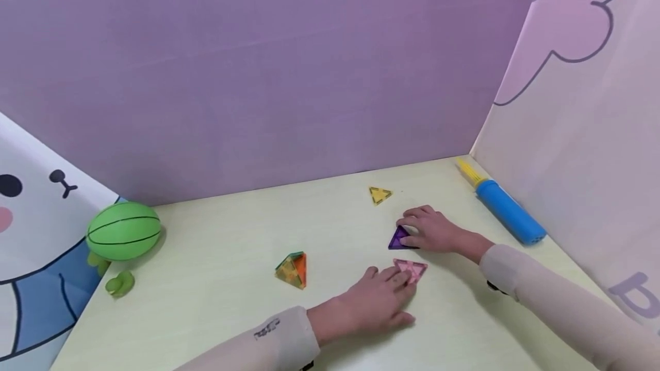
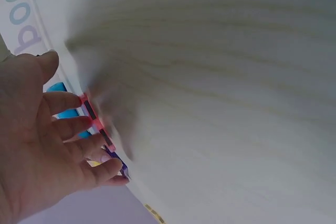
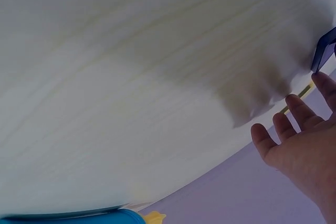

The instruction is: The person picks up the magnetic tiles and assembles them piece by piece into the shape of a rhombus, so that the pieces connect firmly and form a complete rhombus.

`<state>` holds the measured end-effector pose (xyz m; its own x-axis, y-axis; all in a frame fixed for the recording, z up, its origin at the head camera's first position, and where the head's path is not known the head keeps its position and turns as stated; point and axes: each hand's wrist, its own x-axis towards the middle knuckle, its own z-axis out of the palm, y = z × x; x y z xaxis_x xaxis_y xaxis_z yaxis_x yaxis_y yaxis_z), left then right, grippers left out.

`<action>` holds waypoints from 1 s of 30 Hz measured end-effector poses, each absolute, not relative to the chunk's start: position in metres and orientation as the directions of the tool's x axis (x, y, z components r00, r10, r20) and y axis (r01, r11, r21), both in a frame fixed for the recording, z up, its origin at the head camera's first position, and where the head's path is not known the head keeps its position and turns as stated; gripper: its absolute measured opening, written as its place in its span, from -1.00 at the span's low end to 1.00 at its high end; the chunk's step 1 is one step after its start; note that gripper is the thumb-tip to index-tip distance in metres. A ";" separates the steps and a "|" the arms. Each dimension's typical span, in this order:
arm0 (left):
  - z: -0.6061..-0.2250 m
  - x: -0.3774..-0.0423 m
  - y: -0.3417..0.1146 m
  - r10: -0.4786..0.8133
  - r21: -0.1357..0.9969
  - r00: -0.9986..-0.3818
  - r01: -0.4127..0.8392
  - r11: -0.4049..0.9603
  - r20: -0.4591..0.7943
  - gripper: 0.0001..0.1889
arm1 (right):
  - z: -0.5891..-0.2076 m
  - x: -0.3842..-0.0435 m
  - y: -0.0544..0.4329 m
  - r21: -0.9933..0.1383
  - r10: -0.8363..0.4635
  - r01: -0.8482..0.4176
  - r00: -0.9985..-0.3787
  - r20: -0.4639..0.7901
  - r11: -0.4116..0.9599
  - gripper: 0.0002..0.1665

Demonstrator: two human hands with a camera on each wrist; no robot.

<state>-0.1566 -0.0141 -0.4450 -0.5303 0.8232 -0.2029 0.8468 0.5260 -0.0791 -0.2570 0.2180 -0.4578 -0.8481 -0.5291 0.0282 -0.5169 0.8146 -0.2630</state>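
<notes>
In the head view my left hand (image 1: 378, 299) lies palm down, its fingertips resting on a pink triangular magnetic tile (image 1: 415, 268). The thumb is spread away from the tile. The left wrist view shows those fingers extended to the tile's pink edge (image 2: 100, 124). Just beyond, a purple triangular magnetic tile (image 1: 397, 238) sits between the thumb and index finger of my right hand (image 1: 433, 232), which pinches it. The hand covers the tile's right side. In the right wrist view the purple tile (image 3: 322, 51) appears tilted at the fingertips, and the other fingers are spread.
A yellow triangular tile (image 1: 380, 194) lies farther back. Left of my hands is a small stack of orange, yellow and green tiles (image 1: 291, 271). A green ball (image 1: 124, 231) and a small green toy (image 1: 120, 284) are at far left; a blue pump (image 1: 507, 210) lies along the right wall.
</notes>
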 end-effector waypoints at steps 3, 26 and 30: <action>-0.445 -0.157 -0.015 0.809 -0.081 -0.549 0.834 0.546 -0.210 -0.26 | -0.457 -0.254 0.220 -0.276 -0.519 -0.504 -0.855 0.023 0.818 -0.44; -0.447 -0.166 -0.014 0.795 -0.031 -0.570 0.816 0.577 -0.206 -0.25 | -0.460 -0.247 0.222 -0.287 -0.507 -0.494 -0.861 0.032 0.821 -0.42; -0.446 -0.167 -0.015 0.791 -0.025 -0.575 0.812 0.584 -0.208 -0.24 | -0.456 -0.247 0.223 -0.288 -0.524 -0.507 -0.851 0.022 0.812 -0.42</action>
<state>-0.1669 -0.0149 -0.4463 -0.5751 0.7912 -0.2077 0.8117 0.5835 -0.0247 -0.2470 0.2230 -0.4561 -0.8515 -0.5240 0.0217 -0.5071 0.8122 -0.2885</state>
